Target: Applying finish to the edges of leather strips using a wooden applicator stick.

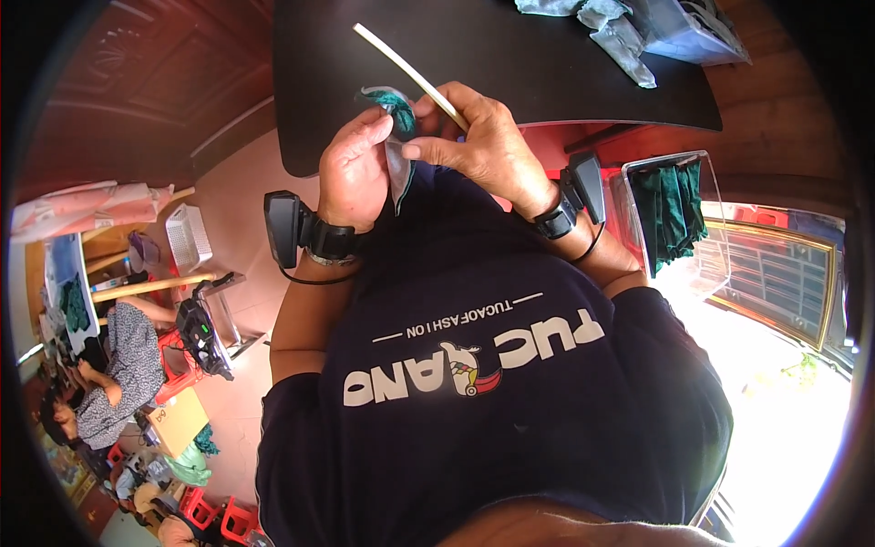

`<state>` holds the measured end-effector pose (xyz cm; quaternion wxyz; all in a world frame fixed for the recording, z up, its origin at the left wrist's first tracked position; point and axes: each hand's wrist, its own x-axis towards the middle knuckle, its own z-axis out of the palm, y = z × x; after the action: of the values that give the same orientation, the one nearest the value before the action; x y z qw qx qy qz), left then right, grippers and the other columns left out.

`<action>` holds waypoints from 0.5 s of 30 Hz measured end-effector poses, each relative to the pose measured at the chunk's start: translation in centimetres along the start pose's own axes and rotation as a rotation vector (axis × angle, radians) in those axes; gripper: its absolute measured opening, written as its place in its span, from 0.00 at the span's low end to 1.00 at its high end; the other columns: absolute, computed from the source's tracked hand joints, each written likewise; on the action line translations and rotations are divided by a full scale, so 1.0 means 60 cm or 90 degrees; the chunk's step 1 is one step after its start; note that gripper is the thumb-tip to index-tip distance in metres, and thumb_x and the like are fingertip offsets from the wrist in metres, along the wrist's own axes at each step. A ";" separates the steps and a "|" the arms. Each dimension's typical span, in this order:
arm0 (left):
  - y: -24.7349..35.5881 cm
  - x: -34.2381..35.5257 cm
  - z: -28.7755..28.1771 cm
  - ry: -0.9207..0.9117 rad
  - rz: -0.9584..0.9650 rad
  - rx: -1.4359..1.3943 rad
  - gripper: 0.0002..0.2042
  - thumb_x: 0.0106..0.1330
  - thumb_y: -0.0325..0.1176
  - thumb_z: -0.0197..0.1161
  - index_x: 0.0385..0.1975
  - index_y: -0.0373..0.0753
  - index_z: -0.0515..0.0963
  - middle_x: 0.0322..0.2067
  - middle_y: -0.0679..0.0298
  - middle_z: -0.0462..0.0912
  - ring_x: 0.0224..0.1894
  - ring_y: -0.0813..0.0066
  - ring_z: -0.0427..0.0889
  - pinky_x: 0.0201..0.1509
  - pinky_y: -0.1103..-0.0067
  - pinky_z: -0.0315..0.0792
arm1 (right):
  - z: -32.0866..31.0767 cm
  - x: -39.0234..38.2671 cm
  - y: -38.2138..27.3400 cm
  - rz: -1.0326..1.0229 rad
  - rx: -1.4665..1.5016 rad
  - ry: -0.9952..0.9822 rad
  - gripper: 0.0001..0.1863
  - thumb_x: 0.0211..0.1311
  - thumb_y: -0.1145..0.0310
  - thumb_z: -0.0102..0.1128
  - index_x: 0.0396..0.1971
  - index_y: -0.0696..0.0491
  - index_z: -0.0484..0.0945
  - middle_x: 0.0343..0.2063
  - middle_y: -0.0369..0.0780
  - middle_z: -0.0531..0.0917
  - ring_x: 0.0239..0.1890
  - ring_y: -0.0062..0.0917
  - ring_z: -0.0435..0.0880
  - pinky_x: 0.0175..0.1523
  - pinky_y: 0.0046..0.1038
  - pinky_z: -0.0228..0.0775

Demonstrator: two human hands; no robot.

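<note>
White glare [784, 447] burns out the lower right; fisheye edges bend into black.

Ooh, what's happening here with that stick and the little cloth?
Someone's left hand is holding a small green-and-grey cloth by the edge of a dark table. Their right hand holds a long pale stick, with its thumb close against the cloth. More green fabric hangs in a clear bin on the right.
</note>
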<state>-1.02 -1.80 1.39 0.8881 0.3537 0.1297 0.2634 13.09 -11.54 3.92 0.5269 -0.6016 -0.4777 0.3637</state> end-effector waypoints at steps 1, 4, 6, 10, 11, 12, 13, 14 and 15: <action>-0.001 0.000 0.001 -0.010 0.002 -0.032 0.14 0.63 0.32 0.48 0.42 0.28 0.73 0.43 0.55 0.76 0.48 0.67 0.74 0.55 0.74 0.64 | 0.004 0.001 0.002 -0.027 0.005 0.023 0.15 0.46 0.68 0.72 0.31 0.59 0.79 0.24 0.33 0.77 0.25 0.13 0.72 0.32 0.18 0.67; -0.010 0.000 0.015 -0.008 0.033 -0.044 0.16 0.62 0.31 0.48 0.44 0.27 0.72 0.50 0.52 0.73 0.54 0.64 0.70 0.61 0.72 0.60 | 0.014 0.003 0.007 -0.060 0.014 0.038 0.13 0.45 0.71 0.71 0.31 0.58 0.78 0.22 0.32 0.75 0.23 0.13 0.70 0.30 0.18 0.66; -0.013 0.002 0.017 -0.019 0.068 -0.028 0.18 0.62 0.30 0.48 0.49 0.26 0.69 0.56 0.50 0.67 0.58 0.64 0.66 0.65 0.70 0.54 | 0.016 0.004 0.009 -0.033 0.051 0.014 0.09 0.48 0.74 0.66 0.30 0.58 0.76 0.21 0.31 0.74 0.22 0.13 0.69 0.29 0.19 0.65; -0.012 0.000 0.016 -0.030 0.057 -0.059 0.20 0.62 0.31 0.48 0.51 0.25 0.68 0.55 0.50 0.68 0.58 0.64 0.66 0.65 0.70 0.53 | 0.023 0.002 -0.002 0.037 0.058 0.024 0.06 0.49 0.78 0.62 0.27 0.57 0.74 0.17 0.29 0.67 0.21 0.12 0.61 0.27 0.18 0.57; -0.013 -0.002 0.013 -0.038 0.025 -0.112 0.19 0.62 0.32 0.49 0.50 0.26 0.69 0.53 0.52 0.70 0.57 0.64 0.66 0.65 0.69 0.53 | 0.026 0.005 0.007 -0.017 -0.010 0.058 0.06 0.48 0.77 0.61 0.28 0.57 0.74 0.17 0.34 0.72 0.20 0.17 0.69 0.27 0.22 0.63; -0.013 -0.003 0.009 -0.046 -0.006 -0.165 0.19 0.62 0.33 0.49 0.50 0.28 0.69 0.52 0.53 0.71 0.57 0.65 0.66 0.64 0.68 0.53 | 0.027 0.008 0.013 -0.070 -0.080 0.091 0.07 0.48 0.76 0.60 0.28 0.57 0.74 0.17 0.38 0.76 0.19 0.23 0.76 0.28 0.25 0.68; -0.014 -0.003 0.005 -0.046 -0.007 -0.166 0.19 0.62 0.33 0.49 0.50 0.28 0.69 0.52 0.53 0.71 0.57 0.65 0.66 0.64 0.68 0.53 | 0.026 0.011 0.016 -0.070 -0.080 0.092 0.07 0.48 0.76 0.60 0.28 0.57 0.74 0.17 0.38 0.76 0.19 0.23 0.76 0.28 0.25 0.68; -0.015 -0.003 0.000 -0.055 -0.018 -0.198 0.18 0.63 0.34 0.50 0.49 0.29 0.69 0.51 0.55 0.72 0.56 0.65 0.66 0.64 0.67 0.54 | 0.024 0.013 0.018 -0.129 -0.113 0.132 0.07 0.46 0.76 0.60 0.29 0.57 0.75 0.17 0.40 0.77 0.20 0.27 0.78 0.28 0.27 0.69; -0.013 -0.003 0.001 -0.062 -0.028 -0.230 0.18 0.63 0.34 0.50 0.49 0.31 0.70 0.49 0.57 0.72 0.55 0.65 0.67 0.63 0.66 0.54 | 0.025 0.014 0.020 -0.189 -0.145 0.170 0.08 0.45 0.77 0.59 0.29 0.56 0.75 0.18 0.42 0.78 0.21 0.31 0.79 0.28 0.28 0.70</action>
<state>-0.86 -2.45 0.90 0.9480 0.1979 0.0449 0.2453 12.15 -10.30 2.53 0.5619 -0.6228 -0.5252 0.1433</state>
